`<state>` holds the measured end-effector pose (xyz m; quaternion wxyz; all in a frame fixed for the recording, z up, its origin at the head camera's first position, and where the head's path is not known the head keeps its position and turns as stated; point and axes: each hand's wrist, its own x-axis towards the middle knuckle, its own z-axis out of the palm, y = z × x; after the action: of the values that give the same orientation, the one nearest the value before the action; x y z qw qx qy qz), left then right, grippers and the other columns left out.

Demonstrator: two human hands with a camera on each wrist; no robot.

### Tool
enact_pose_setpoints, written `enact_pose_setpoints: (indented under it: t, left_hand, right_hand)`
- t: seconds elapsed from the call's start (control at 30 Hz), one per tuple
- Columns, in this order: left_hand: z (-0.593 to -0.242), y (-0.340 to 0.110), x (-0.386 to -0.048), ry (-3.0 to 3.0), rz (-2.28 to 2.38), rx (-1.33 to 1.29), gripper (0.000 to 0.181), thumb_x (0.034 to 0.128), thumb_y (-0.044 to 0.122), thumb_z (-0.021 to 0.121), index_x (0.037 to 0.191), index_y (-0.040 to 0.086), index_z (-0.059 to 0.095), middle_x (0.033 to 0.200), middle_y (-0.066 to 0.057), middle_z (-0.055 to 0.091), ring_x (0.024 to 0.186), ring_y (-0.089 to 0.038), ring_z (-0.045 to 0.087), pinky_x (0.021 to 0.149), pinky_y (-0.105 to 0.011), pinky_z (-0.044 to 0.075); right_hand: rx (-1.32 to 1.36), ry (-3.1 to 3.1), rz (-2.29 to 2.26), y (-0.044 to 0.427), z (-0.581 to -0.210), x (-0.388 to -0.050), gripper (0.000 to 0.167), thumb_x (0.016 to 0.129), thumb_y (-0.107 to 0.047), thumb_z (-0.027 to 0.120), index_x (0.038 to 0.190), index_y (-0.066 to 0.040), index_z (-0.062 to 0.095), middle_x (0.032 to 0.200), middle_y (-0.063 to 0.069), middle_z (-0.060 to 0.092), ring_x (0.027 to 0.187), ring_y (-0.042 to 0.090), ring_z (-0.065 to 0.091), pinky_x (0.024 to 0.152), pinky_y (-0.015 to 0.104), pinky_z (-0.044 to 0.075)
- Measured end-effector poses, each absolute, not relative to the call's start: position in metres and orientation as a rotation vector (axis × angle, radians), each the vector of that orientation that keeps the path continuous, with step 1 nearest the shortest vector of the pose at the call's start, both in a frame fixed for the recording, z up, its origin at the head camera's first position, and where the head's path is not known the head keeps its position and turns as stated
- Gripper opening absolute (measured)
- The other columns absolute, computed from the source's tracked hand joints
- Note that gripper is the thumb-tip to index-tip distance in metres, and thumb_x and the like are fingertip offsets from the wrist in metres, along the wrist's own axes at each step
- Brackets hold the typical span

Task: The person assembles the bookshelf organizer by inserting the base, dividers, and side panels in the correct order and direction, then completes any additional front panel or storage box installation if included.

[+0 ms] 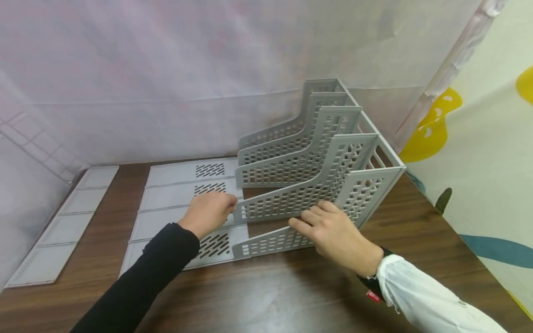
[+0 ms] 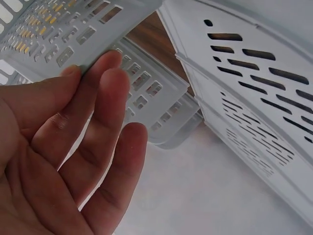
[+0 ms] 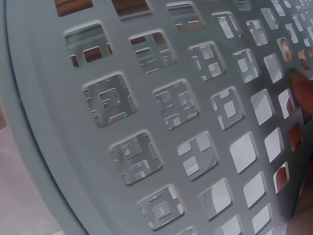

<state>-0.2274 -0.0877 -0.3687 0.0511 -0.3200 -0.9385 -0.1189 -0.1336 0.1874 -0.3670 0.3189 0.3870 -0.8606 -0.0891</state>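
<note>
Evidently this calls for steadiness on both sides: the step looks like lining up the uprights of a gray file rack (image 1: 283, 173), so it would be best to hold the near side panel (image 1: 366, 199) firm and ease the neighbouring perforated panel (image 1: 279, 201) by its low end alone. A light touch should do, since the thin sheet may flex, and keeping the uprights parallel would help their ends meet the slotted flat panels (image 1: 162, 196) squarely.

The left hand (image 1: 208, 210) pinches that low end between thumb and forefinger, the other fingers loosely extended; the panel reaches away from it toward the right, rising to the rack's tall back. The right hand (image 1: 333, 236) grips the near side panel, its fingers over the sloping edge and partly visible through the holes.

The rack stands on the wooden surface (image 1: 266, 300), mostly beyond and above the right hand. The slotted flat panels lie under and around the left hand, with narrow panels (image 1: 79, 201) farther left, well apart.
</note>
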Motion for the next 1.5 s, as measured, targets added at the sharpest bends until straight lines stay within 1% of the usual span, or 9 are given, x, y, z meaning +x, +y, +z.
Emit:
enact_pose_setpoints:
  t: [0.2,0.6,0.77,0.87,1.03,1.2,1.3,1.4,1.5]
  left_hand:
    - [-0.371,-0.086,-0.229,-2.847,-0.366,-0.971,0.008,0.0894,0.015,0.065,0.090,0.012,0.072,0.081,0.000,0.071,0.074,-0.017,0.067,0.064,-0.033,0.053]
    - [-0.378,-0.081,-0.228,-2.835,-0.387,-0.986,0.008,0.0894,0.014,0.064,0.090,0.012,0.072,0.077,0.000,0.070,0.064,-0.011,0.062,0.058,-0.029,0.049]
    - [-0.369,-0.084,-0.237,-2.982,-0.572,-1.039,0.021,0.0923,0.017,0.059,0.108,0.011,0.071,0.101,-0.005,0.073,0.082,-0.017,0.067,0.070,-0.034,0.053]
    - [-0.361,-0.088,-0.249,-3.025,-0.751,-0.962,0.028,0.0947,0.020,0.054,0.118,0.012,0.067,0.116,-0.008,0.069,0.097,-0.024,0.067,0.077,-0.039,0.054]
    - [-0.362,-0.085,-0.273,-2.978,-0.673,-0.769,0.038,0.0952,0.027,0.056,0.128,0.009,0.059,0.122,-0.013,0.065,0.104,-0.030,0.064,0.084,-0.045,0.052]
    - [-0.370,-0.073,-0.291,-3.046,-0.527,-0.720,0.054,0.0915,0.031,0.063,0.138,0.007,0.048,0.127,-0.017,0.061,0.109,-0.033,0.061,0.089,-0.047,0.050]
    - [-0.373,-0.066,-0.296,-3.012,-0.562,-0.713,0.047,0.0928,0.028,0.061,0.134,0.008,0.052,0.122,-0.015,0.064,0.103,-0.031,0.063,0.083,-0.045,0.052]
    - [-0.373,-0.063,-0.299,-2.936,-0.603,-0.695,0.030,0.0940,0.024,0.060,0.120,0.009,0.064,0.109,-0.012,0.069,0.089,-0.027,0.066,0.074,-0.041,0.053]
    - [-0.374,-0.061,-0.299,-2.883,-0.592,-0.694,0.021,0.0944,0.022,0.059,0.108,0.012,0.070,0.100,-0.009,0.072,0.082,-0.024,0.066,0.071,-0.040,0.053]
  right_hand:
    - [1.020,-2.257,-0.223,0.189,-0.366,-0.133,0.048,0.064,0.008,0.053,0.104,-0.014,0.068,0.081,-0.002,0.063,0.075,0.018,0.060,0.078,0.032,0.045]
    - [1.000,-2.273,-0.259,0.192,-0.362,-0.130,0.048,0.065,0.008,0.054,0.105,-0.015,0.068,0.081,-0.002,0.064,0.075,0.018,0.061,0.079,0.032,0.044]
    - [0.995,-2.271,-0.259,0.194,-0.363,-0.129,0.049,0.064,0.009,0.055,0.104,-0.014,0.068,0.080,-0.002,0.063,0.074,0.018,0.060,0.078,0.032,0.043]
    - [1.001,-2.268,-0.258,0.193,-0.363,-0.130,0.050,0.062,0.009,0.058,0.105,-0.014,0.068,0.081,-0.002,0.064,0.075,0.018,0.060,0.078,0.031,0.043]
    - [1.009,-2.255,-0.261,0.191,-0.364,-0.131,0.048,0.063,0.008,0.059,0.104,-0.016,0.068,0.080,-0.003,0.062,0.074,0.017,0.060,0.078,0.031,0.043]
    - [1.013,-2.249,-0.260,0.189,-0.366,-0.131,0.044,0.068,0.006,0.056,0.104,-0.017,0.068,0.078,-0.004,0.061,0.073,0.016,0.059,0.077,0.030,0.043]
    - [1.011,-2.245,-0.253,0.189,-0.366,-0.132,0.043,0.070,0.006,0.055,0.103,-0.017,0.068,0.078,-0.004,0.061,0.073,0.016,0.059,0.077,0.030,0.043]
    - [1.008,-2.246,-0.256,0.188,-0.366,-0.132,0.043,0.070,0.005,0.054,0.104,-0.017,0.068,0.078,-0.004,0.061,0.073,0.016,0.059,0.077,0.030,0.043]
    - [1.000,-2.254,-0.257,0.189,-0.365,-0.131,0.043,0.070,0.006,0.053,0.103,-0.017,0.067,0.077,-0.004,0.061,0.072,0.016,0.059,0.077,0.029,0.042]
